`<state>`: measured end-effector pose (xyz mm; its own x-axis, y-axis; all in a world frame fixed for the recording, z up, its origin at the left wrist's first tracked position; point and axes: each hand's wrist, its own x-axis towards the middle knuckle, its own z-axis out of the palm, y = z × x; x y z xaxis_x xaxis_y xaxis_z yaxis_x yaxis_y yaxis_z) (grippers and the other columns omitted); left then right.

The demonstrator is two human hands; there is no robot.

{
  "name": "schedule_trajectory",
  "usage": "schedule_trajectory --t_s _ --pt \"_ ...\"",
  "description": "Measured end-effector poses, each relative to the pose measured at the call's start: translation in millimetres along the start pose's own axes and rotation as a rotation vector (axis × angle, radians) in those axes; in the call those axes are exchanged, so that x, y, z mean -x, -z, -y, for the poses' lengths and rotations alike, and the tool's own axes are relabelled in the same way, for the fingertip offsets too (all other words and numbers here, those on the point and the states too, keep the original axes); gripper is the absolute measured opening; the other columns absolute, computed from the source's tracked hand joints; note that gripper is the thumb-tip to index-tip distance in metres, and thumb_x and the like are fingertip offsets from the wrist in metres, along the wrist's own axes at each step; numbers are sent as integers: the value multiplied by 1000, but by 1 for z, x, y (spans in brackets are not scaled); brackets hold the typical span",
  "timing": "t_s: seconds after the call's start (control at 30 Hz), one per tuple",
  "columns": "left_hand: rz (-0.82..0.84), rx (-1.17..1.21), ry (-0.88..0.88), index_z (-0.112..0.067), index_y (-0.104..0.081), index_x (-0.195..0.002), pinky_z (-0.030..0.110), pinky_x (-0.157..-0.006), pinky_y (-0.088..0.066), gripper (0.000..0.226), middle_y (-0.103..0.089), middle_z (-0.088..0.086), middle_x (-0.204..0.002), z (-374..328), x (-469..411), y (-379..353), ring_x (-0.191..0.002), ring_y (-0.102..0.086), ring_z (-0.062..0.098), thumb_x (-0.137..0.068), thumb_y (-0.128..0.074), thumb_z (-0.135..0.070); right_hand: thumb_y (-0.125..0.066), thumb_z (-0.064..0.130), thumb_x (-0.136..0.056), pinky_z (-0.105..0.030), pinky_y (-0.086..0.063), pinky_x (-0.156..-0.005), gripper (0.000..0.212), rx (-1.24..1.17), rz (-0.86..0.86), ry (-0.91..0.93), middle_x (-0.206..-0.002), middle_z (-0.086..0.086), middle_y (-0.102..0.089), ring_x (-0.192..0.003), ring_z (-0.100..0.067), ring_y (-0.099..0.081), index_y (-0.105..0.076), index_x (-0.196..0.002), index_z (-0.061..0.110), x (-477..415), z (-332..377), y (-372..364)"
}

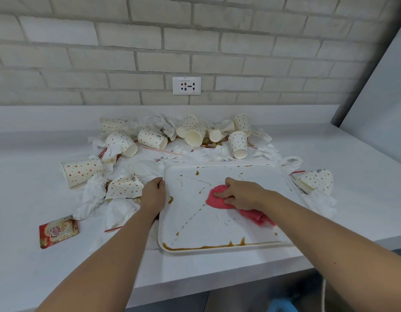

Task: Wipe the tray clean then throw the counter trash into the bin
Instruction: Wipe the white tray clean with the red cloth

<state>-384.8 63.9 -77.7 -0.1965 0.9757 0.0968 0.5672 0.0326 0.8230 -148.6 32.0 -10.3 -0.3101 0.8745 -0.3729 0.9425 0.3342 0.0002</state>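
Fingers (pixel 218 195) of the right hand (pixel 242 194) were curled onto a bunched pink cloth (pixel 214 203), pressing it against the middle of the white tray (pixel 195 224). The tray lay by the front edge of the counter (pixel 341 167), streaked with brown spill (pixel 206 246) that pooled along its near rim. The left hand (pixel 153 195) gripped the tray's left rim near its far-left corner, while spotted paper cups (pixel 82 172), crumpled tissues (pixel 91 197) and a red creamer sachet (pixel 58 230) littered the counter behind and left of the tray.
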Motion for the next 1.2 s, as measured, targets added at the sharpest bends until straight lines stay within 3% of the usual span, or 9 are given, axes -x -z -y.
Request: schedule_trajectory --t_s 0.2,0.27,0.37,0.43,0.53,0.77,0.87,1.03,1.2 --pt "45 -30 -22 6 -57 -109 26 -78 -33 32 -61 19 -105 -3 0 -1 -95 -54 29 -100 -31 -10 -29 34 -101 -37 -42 -90 43 -8 -39 -162 -135 -5 -33 -119 -27 -47 -32 -144 33 -18 6 4" --pt "49 -34 -20 2 -58 -107 26 -77 -33 32 -61 16 -101 -1 0 -3 -94 -55 29 -100 -30 -11 -27 41 -101 -37 -42 -93 44 -54 -85 -137 -135 -5 -33 -119 -26 -48 -36 -143 33 -25 22 3" --pt "30 -4 -12 -9 -54 -93 26 -74 -34 25 -57 4 -84 0 2 -4 -87 -51 23 -100 -30 -11 -35 45 -98 -31 -40 -81 42 -114 -130 -62 -127 -3 -37 -112 -23 -51 -46 -137 32 -28 41 1" --pt "38 20 -12 -7 -56 -113 30 -81 -38 30 -62 10 -104 -5 5 -2 -102 -55 29 -100 -29 -11 -41 43 -97 -29 -36 -75 39 -128 -140 -8 -123 -2 -41 -107 -22 -52 -53 -132 32 -22 42 1" --pt "75 19 -1 -6 -39 -139 34 -100 -36 40 -52 15 -134 -11 8 3 -124 -47 30 -100 -28 -10 -48 40 -95 -28 -36 -77 32 -131 -108 6 -119 0 -46 -108 -20 -51 -60 -124 34 -13 23 4" --pt "104 4 -28 -4 -40 -138 33 -99 -37 40 -54 17 -131 -8 5 4 -123 -48 31 -100 -28 -8 -41 42 -96 -33 -40 -82 41 -144 -199 -267 -105 0 -45 -111 -23 -52 -52 -132 26 -48 9 -1" --pt "89 -6 -15 -7 -43 -136 35 -99 -38 39 -56 13 -129 -5 5 2 -121 -50 31 -100 -29 -11 -41 40 -97 -34 -41 -85 40 -166 -222 -134 -115 -5 -43 -110 -25 -52 -53 -132 26 -54 38 2" --pt "66 -4 42 -8 -39 -140 35 -106 -33 41 -48 10 -140 -8 6 0 -130 -43 27 -100 -29 -15 -54 45 -90 -27 -35 -74 39 -152 -190 103 -117 -1 -44 -105 -19 -52 -61 -124 26 -39 48 5" --pt "79 -29 21 -9 -36 -141 33 -107 -32 42 -45 9 -142 -9 6 2 -132 -41 26 -101 -28 -15 -54 45 -90 -27 -35 -77 35 -114 -200 -21 -117 2 -52 -108 -18 -52 -63 -120 31 -37 5 12"
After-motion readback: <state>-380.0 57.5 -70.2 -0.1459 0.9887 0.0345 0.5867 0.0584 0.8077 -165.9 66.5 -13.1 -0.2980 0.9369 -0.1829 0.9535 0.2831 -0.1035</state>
